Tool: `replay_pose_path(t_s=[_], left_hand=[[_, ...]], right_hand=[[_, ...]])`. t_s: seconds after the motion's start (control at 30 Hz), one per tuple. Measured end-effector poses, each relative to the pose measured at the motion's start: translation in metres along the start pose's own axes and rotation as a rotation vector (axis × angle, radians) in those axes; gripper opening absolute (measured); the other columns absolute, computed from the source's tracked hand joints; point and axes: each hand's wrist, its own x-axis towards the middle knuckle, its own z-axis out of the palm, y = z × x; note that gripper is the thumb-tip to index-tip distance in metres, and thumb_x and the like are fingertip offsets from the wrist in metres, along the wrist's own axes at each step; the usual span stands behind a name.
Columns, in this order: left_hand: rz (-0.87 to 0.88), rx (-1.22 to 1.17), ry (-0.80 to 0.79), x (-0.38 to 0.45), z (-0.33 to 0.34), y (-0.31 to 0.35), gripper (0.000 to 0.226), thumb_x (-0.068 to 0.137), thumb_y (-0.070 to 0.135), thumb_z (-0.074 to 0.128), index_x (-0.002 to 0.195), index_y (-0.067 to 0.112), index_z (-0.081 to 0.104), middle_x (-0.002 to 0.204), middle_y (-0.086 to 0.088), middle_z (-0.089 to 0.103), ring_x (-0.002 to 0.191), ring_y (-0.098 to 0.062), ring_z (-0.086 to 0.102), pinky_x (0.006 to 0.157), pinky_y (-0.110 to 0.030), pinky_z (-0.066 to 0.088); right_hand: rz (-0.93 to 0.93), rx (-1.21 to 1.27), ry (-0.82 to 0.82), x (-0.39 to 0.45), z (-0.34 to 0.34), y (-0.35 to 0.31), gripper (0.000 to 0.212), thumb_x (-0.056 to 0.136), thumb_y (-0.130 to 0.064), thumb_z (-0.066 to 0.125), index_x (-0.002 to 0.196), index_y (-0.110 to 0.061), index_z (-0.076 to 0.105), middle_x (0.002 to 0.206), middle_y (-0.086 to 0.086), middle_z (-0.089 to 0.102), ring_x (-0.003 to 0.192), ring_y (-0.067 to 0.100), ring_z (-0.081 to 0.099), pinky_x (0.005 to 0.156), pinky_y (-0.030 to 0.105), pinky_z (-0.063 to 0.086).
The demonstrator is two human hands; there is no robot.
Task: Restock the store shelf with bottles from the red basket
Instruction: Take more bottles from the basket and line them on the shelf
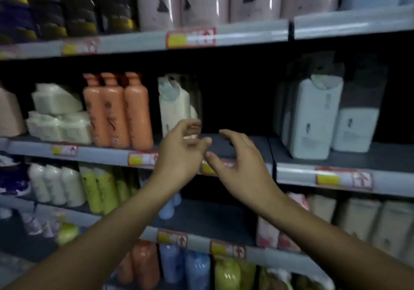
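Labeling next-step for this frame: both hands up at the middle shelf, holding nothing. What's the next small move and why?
Probably draw both hands back down to fetch another bottle. The left hand and right hand hold nothing, a bare stretch of shelf lies right of the cream bottle, and the basket is out of view.

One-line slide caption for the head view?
Both empty hands, left hand and right hand, reach toward the cream boxed bottle on the dark middle shelf.

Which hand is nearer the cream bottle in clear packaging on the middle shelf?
Left. The left hand overlaps the base of the cream bottle in clear packaging; the right hand is farther right, before bare shelf.
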Motion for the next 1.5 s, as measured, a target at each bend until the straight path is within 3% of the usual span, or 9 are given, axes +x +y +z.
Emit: replay_pose_path(t_s=[0.1,0.23,0.37,0.5,0.63,0.8,1.03,1.23,1.5], left_hand=[[-0.063,-0.084,-0.142,-0.068,0.036,0.004,0.03,0.089,0.004,0.07,0.112,0.019,0.059,0.11,-0.004,0.069,0.082,-0.007,0.067,0.074,-0.015,0.055],[-0.231,-0.135,-0.352,-0.173,0.087,-0.015,0.027,0.089,0.006,0.071,0.111,0.016,0.06,0.102,-0.002,0.07,0.082,-0.009,0.069,0.075,-0.023,0.057],[-0.335,-0.085,-0.599,-0.268,0.122,-0.046,0.032,0.087,-0.001,0.07,0.118,0.006,0.063,0.102,-0.005,0.073,0.083,-0.004,0.069,0.072,-0.01,0.051],[-0.411,0.032,-0.748,-0.33,0.138,-0.08,0.026,0.088,0.008,0.071,0.108,0.024,0.065,0.089,0.002,0.073,0.088,-0.006,0.069,0.078,-0.013,0.049],[-0.442,0.099,-0.811,-0.352,0.158,-0.096,0.024,0.088,0.008,0.071,0.1,0.027,0.066,0.085,0.004,0.069,0.08,-0.003,0.067,0.065,-0.011,0.049],[-0.418,0.177,-0.848,-0.344,0.189,-0.116,0.027,0.087,0.012,0.07,0.095,0.037,0.064,0.084,0.011,0.067,0.076,-0.003,0.068,0.072,-0.031,0.056],[-0.268,0.193,-0.941,-0.357,0.204,-0.123,0.024,0.089,0.014,0.067,0.106,0.03,0.064,0.086,0.012,0.068,0.075,-0.004,0.064,0.066,-0.027,0.052],[-0.238,0.218,-1.001,-0.361,0.199,-0.131,0.027,0.088,0.017,0.068,0.11,0.031,0.062,0.092,0.014,0.064,0.078,-0.003,0.061,0.07,-0.021,0.047],[-0.163,0.089,-1.015,-0.363,0.211,-0.107,0.039,0.085,0.026,0.073,0.121,0.028,0.058,0.11,0.012,0.064,0.094,-0.005,0.062,0.083,-0.031,0.054]], right_hand=[[0.053,-0.032,-0.05,-0.07,-0.037,0.016,0.053,0.087,-0.04,0.064,0.133,-0.016,0.059,0.126,0.004,0.063,0.118,0.019,0.059,0.099,0.039,0.051],[0.187,-0.13,-0.239,-0.175,-0.092,0.062,0.049,0.093,-0.035,0.067,0.136,-0.013,0.057,0.129,0.005,0.061,0.115,0.014,0.057,0.093,0.028,0.05],[0.542,-0.212,-0.373,-0.274,-0.13,0.135,0.04,0.092,-0.033,0.071,0.126,-0.015,0.064,0.119,0.002,0.067,0.105,0.014,0.064,0.089,0.029,0.051],[0.87,-0.29,-0.402,-0.365,-0.141,0.205,0.022,0.092,-0.015,0.068,0.112,-0.004,0.065,0.102,0.018,0.073,0.096,0.036,0.07,0.086,0.04,0.054],[1.031,-0.446,-0.578,-0.42,-0.128,0.238,0.042,0.088,-0.015,0.059,0.127,-0.001,0.053,0.113,0.025,0.069,0.106,0.043,0.066,0.083,0.039,0.049],[0.833,-0.513,-1.089,-0.493,-0.099,0.246,0.068,0.076,-0.048,0.057,0.14,-0.028,0.051,0.149,0.009,0.041,0.138,0.037,0.042,0.113,0.049,0.038],[0.838,-0.63,-1.082,-0.484,-0.098,0.254,0.072,0.069,-0.036,0.08,0.131,-0.027,0.046,0.126,0.002,0.06,0.109,0.03,0.067,0.081,0.037,0.052],[0.717,-0.735,-1.011,-0.457,-0.119,0.235,0.044,0.087,-0.044,0.064,0.127,-0.026,0.055,0.122,0.003,0.068,0.109,0.026,0.067,0.089,0.034,0.053],[0.611,-0.927,-0.511,-0.365,-0.166,0.164,0.053,0.078,-0.07,0.057,0.071,-0.017,0.056,0.073,0.01,0.065,0.076,0.035,0.067,0.06,0.031,0.035]])
